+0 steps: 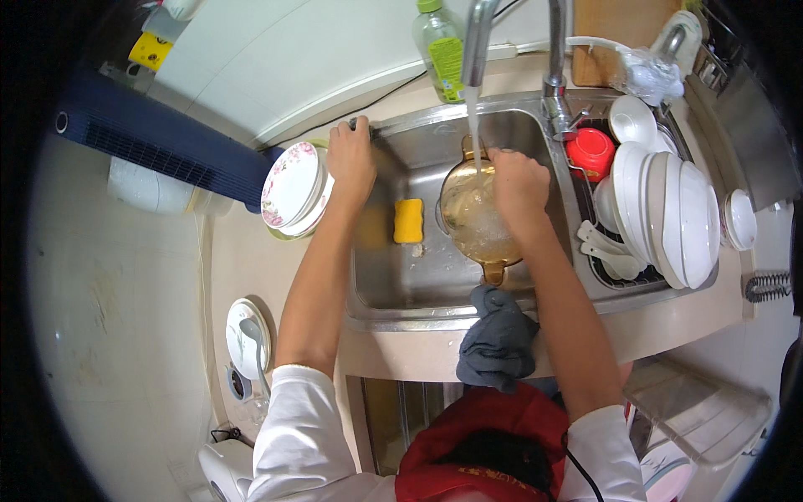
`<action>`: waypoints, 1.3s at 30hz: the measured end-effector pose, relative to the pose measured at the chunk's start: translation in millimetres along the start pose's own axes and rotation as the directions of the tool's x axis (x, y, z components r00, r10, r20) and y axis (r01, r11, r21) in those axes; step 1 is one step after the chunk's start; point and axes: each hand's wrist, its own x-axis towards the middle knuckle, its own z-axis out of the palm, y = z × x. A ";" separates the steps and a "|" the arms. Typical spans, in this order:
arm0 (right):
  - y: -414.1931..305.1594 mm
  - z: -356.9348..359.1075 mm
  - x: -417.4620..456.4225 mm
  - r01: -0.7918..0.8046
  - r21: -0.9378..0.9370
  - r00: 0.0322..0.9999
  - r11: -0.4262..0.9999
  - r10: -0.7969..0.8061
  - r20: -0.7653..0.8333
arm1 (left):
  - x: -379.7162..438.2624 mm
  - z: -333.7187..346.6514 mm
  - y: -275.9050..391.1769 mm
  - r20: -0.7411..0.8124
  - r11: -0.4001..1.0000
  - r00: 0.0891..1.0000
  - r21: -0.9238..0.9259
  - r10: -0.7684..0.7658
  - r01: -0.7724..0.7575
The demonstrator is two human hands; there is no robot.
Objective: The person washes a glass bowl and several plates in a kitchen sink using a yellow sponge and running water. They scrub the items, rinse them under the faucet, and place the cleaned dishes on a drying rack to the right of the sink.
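Observation:
Water runs from the metal faucet (479,44) into an amber glass bowl with two handles (492,271), which stands in the steel sink (389,295). My right hand (519,188) is at the bowl's right rim, its fingers curled near the upper handle; whether it grips the rim is unclear. At the sink's upper left corner, my left hand (352,150) is closed around a small dark object (354,123), mostly hidden by the fingers. A yellow sponge (408,221) lies on the sink floor, left of the bowl, with a small pale scrap below it.
Patterned plates (290,182) are stacked left of the sink. On the right, a rack holds white dishes (671,213), spoons (611,258) and a red bowl (590,154). A green bottle (444,63) stands behind the sink; a grey cloth (499,342) hangs over its front edge.

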 end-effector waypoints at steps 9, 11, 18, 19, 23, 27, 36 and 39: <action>-1.7 -0.3 4.1 -0.041 -0.029 0.989 0.999 0.045 0.138 | -55.9 17.5 92.9 -0.231 0.336 0.296 0.161 0.927 -0.928; -5.7 -5.3 3.5 -0.052 -0.001 0.988 0.999 0.052 0.147 | -51.4 39.7 101.2 -0.094 0.375 0.365 0.151 0.926 -0.914; 9.0 -3.8 4.5 -0.123 0.026 0.980 0.992 0.118 0.158 | -108.5 71.0 138.4 0.394 0.797 0.693 -0.277 0.604 -0.537; 7.5 -1.3 4.1 -0.121 0.017 0.975 0.992 0.116 0.191 | -101.5 62.8 132.6 0.379 0.755 0.656 -0.260 0.653 -0.602; 7.8 1.8 6.6 -0.135 0.028 0.978 0.990 0.129 0.163 | -52.8 32.7 114.9 0.074 0.255 0.269 0.162 0.960 -0.953; 5.7 -2.8 8.4 -0.115 0.018 0.980 0.993 0.110 0.168 | -14.5 21.2 117.1 0.034 0.082 0.090 0.187 0.995 -0.979; -2.7 6.3 -1.6 -0.035 0.019 0.992 0.999 0.032 0.126 | -42.1 33.3 107.3 -0.059 0.226 0.219 0.184 0.974 -0.957; 3.2 2.6 3.2 -0.058 0.029 0.990 0.998 0.054 0.130 | -55.0 34.0 103.0 -0.033 0.289 0.289 0.215 0.957 -0.933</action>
